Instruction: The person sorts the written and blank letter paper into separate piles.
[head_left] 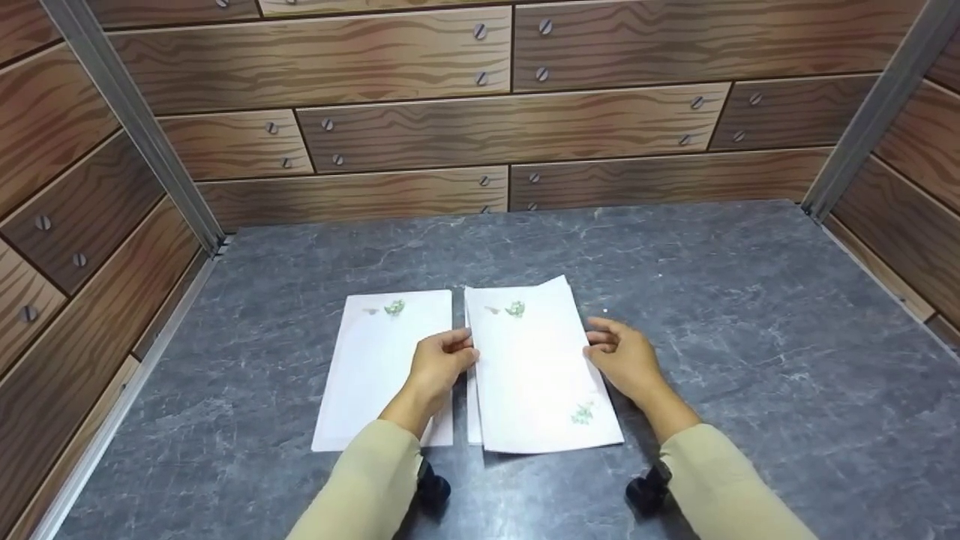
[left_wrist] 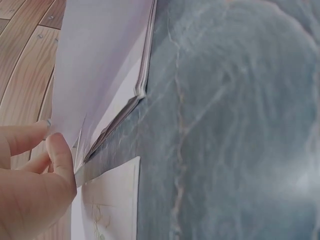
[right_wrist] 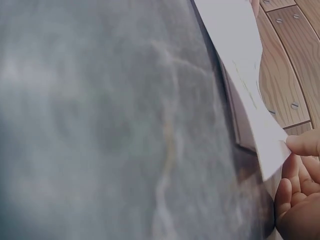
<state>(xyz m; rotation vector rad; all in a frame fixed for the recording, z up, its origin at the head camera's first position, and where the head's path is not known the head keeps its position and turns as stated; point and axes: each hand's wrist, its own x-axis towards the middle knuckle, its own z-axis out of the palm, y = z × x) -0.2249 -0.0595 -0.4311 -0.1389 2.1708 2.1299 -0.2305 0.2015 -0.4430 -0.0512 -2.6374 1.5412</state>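
Note:
A white sheet of paper (head_left: 540,375) with small green plant prints is held by its two long sides, a little askew over a stack of paper (left_wrist: 142,90). My left hand (head_left: 439,367) pinches its left edge between thumb and fingers. On the opposite edge, the thumb and fingers of my right hand (head_left: 628,364) pinch the paper. The sheet bows and stands clear of the stack in the right wrist view. Left of it lies a second pile of white paper (head_left: 375,360) with a similar green print, partly covered by my left hand and forearm.
Both piles rest on a dark grey marbled table (head_left: 750,337). Wood-patterned panels (head_left: 412,135) close off the back and sides, with a metal post (head_left: 142,127) at the left back corner and another (head_left: 862,112) at the right.

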